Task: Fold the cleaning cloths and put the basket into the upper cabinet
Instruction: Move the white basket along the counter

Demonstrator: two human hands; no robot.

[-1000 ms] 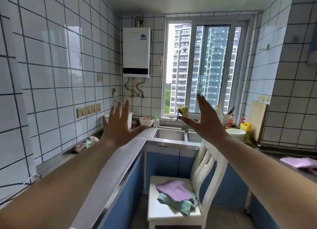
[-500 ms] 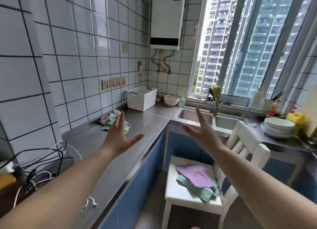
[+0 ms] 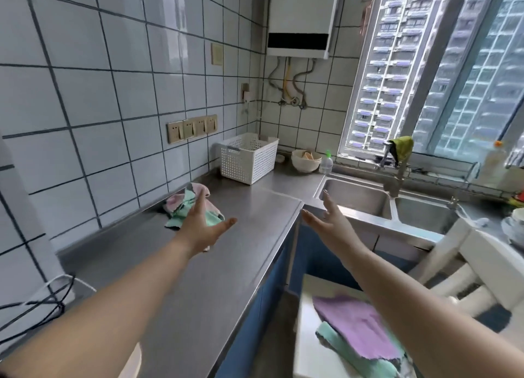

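A crumpled heap of pink and green cleaning cloths (image 3: 181, 204) lies on the steel counter (image 3: 226, 264) near the tiled wall. My left hand (image 3: 202, 227) hovers just in front of the heap, fingers spread and holding nothing. My right hand (image 3: 326, 221) is stretched out over the counter's corner beside the sink, also with straight fingers and nothing in it. A white perforated basket (image 3: 248, 158) stands further back in the corner. A purple cloth (image 3: 354, 324) lies over a green cloth (image 3: 334, 346) on the white chair seat at lower right.
A double steel sink (image 3: 357, 199) with a tap (image 3: 395, 179) sits under the window. A white bowl (image 3: 306, 161) and a small bottle (image 3: 326, 162) stand beside the basket. Black and white cables (image 3: 37, 304) lie at the counter's left end. The white chair's back (image 3: 470, 264) is at right.
The view has tilted down and moved closer to the counter. Both hands have dropped lower, and my left hand has come nearer to the heap of cloths.
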